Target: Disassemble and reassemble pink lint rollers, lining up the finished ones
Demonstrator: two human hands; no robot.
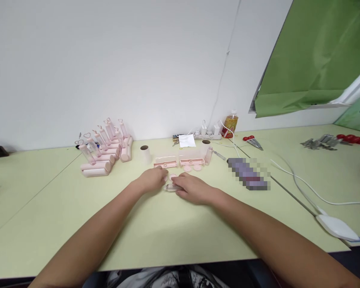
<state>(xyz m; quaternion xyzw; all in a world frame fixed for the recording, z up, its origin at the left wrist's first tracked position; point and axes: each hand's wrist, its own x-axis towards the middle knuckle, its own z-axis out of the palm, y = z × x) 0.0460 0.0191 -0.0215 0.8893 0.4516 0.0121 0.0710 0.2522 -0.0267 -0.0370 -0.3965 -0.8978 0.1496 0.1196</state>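
My right hand is closed around one end of a small clear tube, which lies sideways just above the table. Close to its fingertips is a pale pink disc. My left hand is curled, its fingertips pinched at the edge of another small pink disc. Just beyond the hands stand two pink cases with clear lids raised, a left case and a right case. Two more pink discs lie in front of the right case.
Several pink cylinders with heart-topped clear tubes stand at the left. Cardboard tubes flank the cases. Behind are a power strip, white paper and a drink bottle. Red-handled pliers and white cables lie at the right.
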